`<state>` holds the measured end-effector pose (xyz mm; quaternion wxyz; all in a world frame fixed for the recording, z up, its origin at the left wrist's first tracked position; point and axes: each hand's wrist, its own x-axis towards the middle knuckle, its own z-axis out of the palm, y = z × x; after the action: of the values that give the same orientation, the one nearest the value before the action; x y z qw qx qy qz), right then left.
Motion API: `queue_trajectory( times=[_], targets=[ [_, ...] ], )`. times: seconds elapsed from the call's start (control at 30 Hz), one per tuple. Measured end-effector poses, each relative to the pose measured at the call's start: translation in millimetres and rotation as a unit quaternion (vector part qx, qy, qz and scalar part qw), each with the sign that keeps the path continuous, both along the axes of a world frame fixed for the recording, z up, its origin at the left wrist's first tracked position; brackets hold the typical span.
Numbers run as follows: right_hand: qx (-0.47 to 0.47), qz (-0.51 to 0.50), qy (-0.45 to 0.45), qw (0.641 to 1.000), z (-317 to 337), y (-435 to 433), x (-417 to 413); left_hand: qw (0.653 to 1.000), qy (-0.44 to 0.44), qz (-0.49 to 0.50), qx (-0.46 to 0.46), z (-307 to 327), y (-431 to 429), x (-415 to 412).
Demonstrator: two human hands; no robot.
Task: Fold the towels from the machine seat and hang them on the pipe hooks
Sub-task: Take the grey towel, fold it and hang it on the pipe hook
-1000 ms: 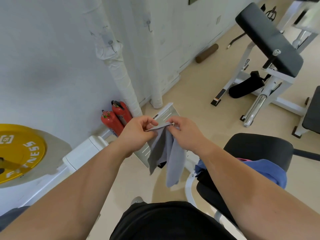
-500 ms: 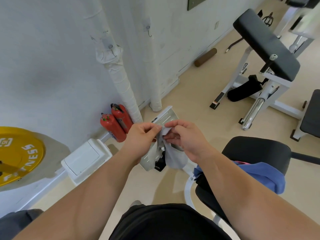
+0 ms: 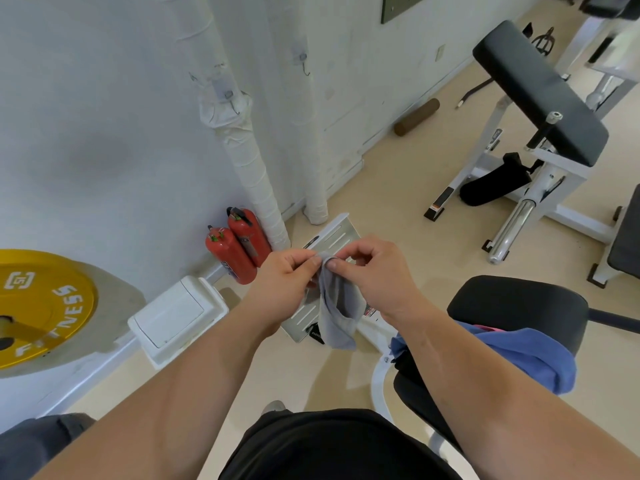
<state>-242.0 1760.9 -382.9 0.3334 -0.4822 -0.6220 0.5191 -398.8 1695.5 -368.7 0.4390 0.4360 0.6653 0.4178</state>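
Observation:
A small grey towel [image 3: 335, 308] hangs folded in front of me, pinched at its top edge by my left hand [image 3: 282, 284] and my right hand [image 3: 372, 275], fingertips almost touching. A blue towel [image 3: 530, 355] with a pink one barely showing under it lies on the black machine seat [image 3: 512, 303] at my right. On the white wrapped pipe [image 3: 249, 168] a small metal hook [image 3: 232, 100] sits high up. A second hook [image 3: 304, 64] is fixed on the other pipe beside it. Both hooks are bare.
Two red fire extinguishers [image 3: 239, 249] stand at the foot of the pipe, a white box [image 3: 176, 315] beside them. A yellow weight plate [image 3: 38, 306] is at far left. A white-framed bench with black pad [image 3: 540, 95] stands at right. A slotted metal plate [image 3: 332, 244] lies under my hands.
The grey towel went from a long hanging strip to a shorter folded bundle; my hands brought its ends together and now pinch the top edge close together.

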Motion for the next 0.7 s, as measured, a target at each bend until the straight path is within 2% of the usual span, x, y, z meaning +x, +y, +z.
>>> queue_trajectory(
  times=[0.23,0.37,0.5,0.6,0.7],
  targets=[
    [0.034,0.016,-0.013,0.999,0,2,-3,0.999,0.012,-0.04,0.014,10,-2,-4],
    [0.063,0.019,-0.037,0.997,0,3,-5,0.996,0.078,-0.045,0.026,10,-1,-5],
    [0.07,0.027,-0.033,0.997,-1,5,-2,0.991,0.103,-0.071,0.039,13,0,-9],
    [0.081,0.068,-0.036,0.994,-5,9,-1,0.987,0.139,-0.066,0.049,17,4,-17],
    [0.138,0.163,-0.146,0.966,-10,13,-1,0.988,0.147,-0.013,0.039,20,9,-25]
  ],
)
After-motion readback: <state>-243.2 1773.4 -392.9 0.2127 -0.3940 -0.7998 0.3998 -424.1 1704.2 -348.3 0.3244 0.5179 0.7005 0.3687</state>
